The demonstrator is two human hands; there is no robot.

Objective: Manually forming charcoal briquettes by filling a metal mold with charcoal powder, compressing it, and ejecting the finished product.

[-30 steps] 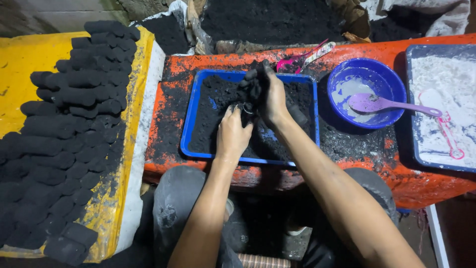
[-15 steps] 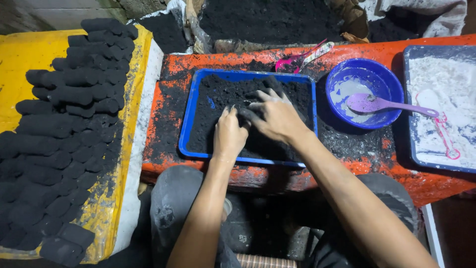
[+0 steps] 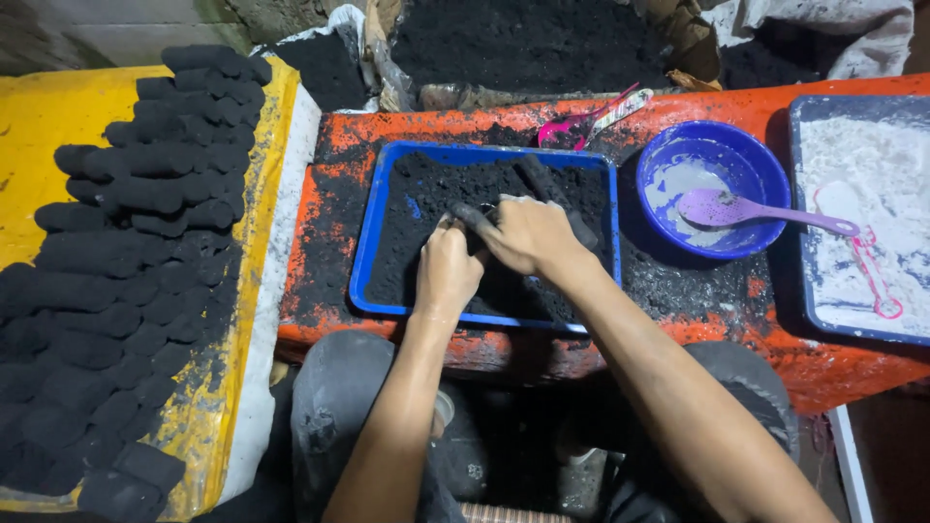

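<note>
A blue tray (image 3: 366,254) full of black powdery charcoal mix (image 3: 431,189) rests on an orange table (image 3: 329,203). My left hand (image 3: 448,271) presses down in the mix near the tray's middle, fingers curled and blackened. My right hand (image 3: 528,232) lies just to its right, fingers spread over the mix and touching a dark stick-shaped lump (image 3: 547,184). Whether either hand grips any mix is hidden under the palms.
Several black moulded briquettes (image 3: 126,261) lie stacked on a yellow board (image 3: 39,136) at the left. A blue bowl (image 3: 712,184) with a purple spoon (image 3: 756,208) stands to the right, beside a tray of white powder (image 3: 857,213). Sacks of black powder (image 3: 523,39) sit behind.
My right hand, raised with a clump of black mix a second ago, has come down flat into the tray. The left hand stayed pressed in the mix.
</note>
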